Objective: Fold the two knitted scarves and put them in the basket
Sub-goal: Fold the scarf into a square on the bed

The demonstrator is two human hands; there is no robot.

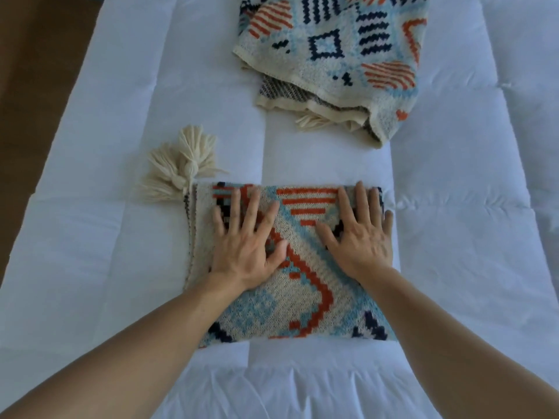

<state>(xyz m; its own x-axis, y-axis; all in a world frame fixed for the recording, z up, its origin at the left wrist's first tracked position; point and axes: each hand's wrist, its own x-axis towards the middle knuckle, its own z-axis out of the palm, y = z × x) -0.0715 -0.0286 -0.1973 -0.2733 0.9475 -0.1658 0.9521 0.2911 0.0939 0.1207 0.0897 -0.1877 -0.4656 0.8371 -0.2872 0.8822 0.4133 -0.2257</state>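
A knitted scarf (305, 300) patterned in cream, light blue, orange and navy lies folded into a rectangle on the white quilted bed (121, 243). Cream tassels (181, 170) stick out at its far left corner. My left hand (246, 243) lies flat on the scarf's left half, fingers spread and straight. On the right half my right hand (360, 234) presses flat, fingers reaching the far edge. A second scarf (335, 62) with the same pattern lies loosely bunched farther away, at the top right. No basket is in view.
The white quilt covers almost the whole view. A brown floor (36, 71) shows along the bed's left edge. Bare quilt lies between the two scarves and to either side of the folded one.
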